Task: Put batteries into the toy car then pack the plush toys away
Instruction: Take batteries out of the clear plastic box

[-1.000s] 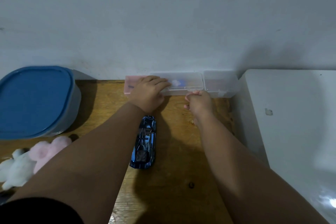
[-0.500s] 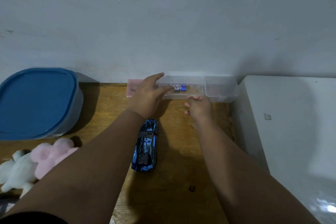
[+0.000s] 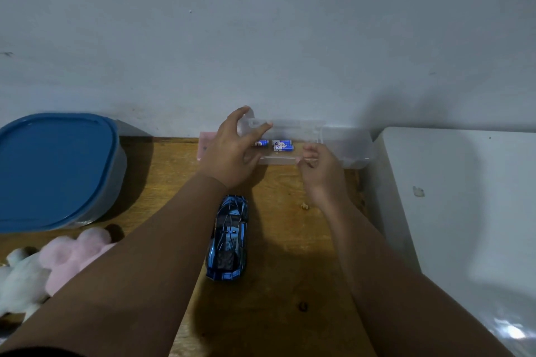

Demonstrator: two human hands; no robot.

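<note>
A clear plastic box (image 3: 345, 148) lies against the wall at the back of the wooden table (image 3: 284, 240). Its lid (image 3: 290, 127) is raised, and my left hand (image 3: 232, 151) holds the lid's left end up. Blue batteries (image 3: 282, 145) lie inside the box. My right hand (image 3: 319, 171) pinches the box's front edge. The shiny blue toy car (image 3: 228, 238) rests on the table between my forearms, nose toward the box. A pink plush (image 3: 72, 255) and a white plush (image 3: 20, 278) lie at the left edge.
A large grey tub with a blue lid (image 3: 52, 168) stands at the back left. A white surface (image 3: 464, 211) borders the table on the right. A pink item (image 3: 206, 142) lies behind my left hand.
The clear box's lid has swung up from shut to raised, lifted by my left hand. The batteries inside have come into sight. My right hand stayed at the front edge.
</note>
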